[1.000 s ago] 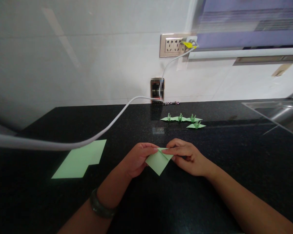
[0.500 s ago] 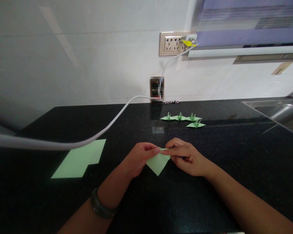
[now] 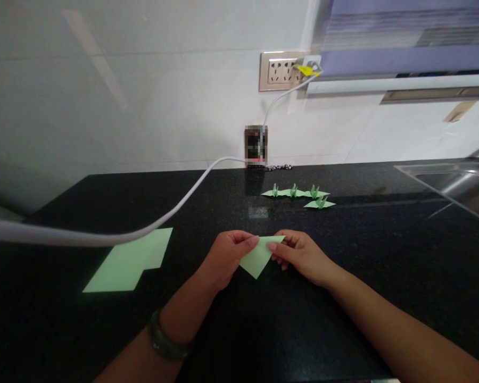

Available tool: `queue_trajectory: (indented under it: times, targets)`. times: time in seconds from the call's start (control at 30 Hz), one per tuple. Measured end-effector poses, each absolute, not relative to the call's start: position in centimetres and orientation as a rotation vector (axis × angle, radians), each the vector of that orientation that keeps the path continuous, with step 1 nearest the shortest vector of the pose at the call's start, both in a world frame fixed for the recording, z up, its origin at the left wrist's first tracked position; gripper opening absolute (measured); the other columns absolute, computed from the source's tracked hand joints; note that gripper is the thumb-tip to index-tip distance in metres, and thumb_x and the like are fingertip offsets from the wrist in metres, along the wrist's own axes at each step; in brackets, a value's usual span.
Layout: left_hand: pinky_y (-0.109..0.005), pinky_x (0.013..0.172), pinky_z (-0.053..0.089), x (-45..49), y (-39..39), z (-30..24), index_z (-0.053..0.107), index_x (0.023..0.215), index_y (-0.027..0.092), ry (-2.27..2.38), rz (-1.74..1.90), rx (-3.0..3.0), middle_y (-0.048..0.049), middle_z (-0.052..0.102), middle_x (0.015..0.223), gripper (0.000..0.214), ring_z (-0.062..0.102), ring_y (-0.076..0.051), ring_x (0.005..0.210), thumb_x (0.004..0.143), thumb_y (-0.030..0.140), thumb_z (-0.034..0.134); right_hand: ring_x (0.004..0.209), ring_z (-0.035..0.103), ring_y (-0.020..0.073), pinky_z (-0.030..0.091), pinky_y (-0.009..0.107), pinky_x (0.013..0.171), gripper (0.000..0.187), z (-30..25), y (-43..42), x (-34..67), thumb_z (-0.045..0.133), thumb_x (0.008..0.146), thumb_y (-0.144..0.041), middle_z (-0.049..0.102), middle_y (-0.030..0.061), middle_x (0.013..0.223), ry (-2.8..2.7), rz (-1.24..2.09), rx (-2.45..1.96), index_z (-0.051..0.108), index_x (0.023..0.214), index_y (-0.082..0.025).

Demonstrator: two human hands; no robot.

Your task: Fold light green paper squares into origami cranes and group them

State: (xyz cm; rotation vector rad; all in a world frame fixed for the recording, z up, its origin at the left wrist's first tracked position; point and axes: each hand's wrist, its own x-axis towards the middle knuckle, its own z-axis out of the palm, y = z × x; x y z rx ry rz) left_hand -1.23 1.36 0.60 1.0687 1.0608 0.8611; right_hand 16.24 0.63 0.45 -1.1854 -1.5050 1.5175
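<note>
A folded piece of light green paper (image 3: 257,257) is held just above the dark counter, its pointed corner toward me. My left hand (image 3: 228,256) pinches its left side, thumb on top and fingers behind. At the right side my right hand (image 3: 299,252) grips the paper between the thumb in front and fingers partly hidden behind it. Farther back, several green paper cranes (image 3: 294,191) stand close together. Flat green paper sheets (image 3: 132,261) lie to the left of my left hand.
A white cable (image 3: 183,203) arcs over the left of the black counter (image 3: 239,335) to a pixelated device (image 3: 256,146) at the wall. A beaded string (image 3: 280,167) lies beside it. The metal sink (image 3: 455,178) is at the right; a wall socket (image 3: 279,72) is above.
My right hand has turned, bringing its thumb to the front of the paper near the right corner. The paper has risen slightly, and its right corner now shows. My left hand keeps its pinch.
</note>
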Motion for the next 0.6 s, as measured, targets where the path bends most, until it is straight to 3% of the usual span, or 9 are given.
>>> queue_trajectory:
  times: [0.6]
  targets:
    - [-0.024,0.052,0.039,-0.93,1.37,0.68,0.063,0.076,0.011,1.018,0.915,0.972,-0.0029,0.061,0.062,0.025,0.053,-0.011,0.054,0.065,0.034,0.064,0.045,0.045,0.0042,0.037,0.016,0.039,0.024,0.05,0.92,16.33,0.061,0.07,-0.036,0.054,-0.0016,0.06,-1.295,1.671,-1.118,0.052,0.065,-0.013]
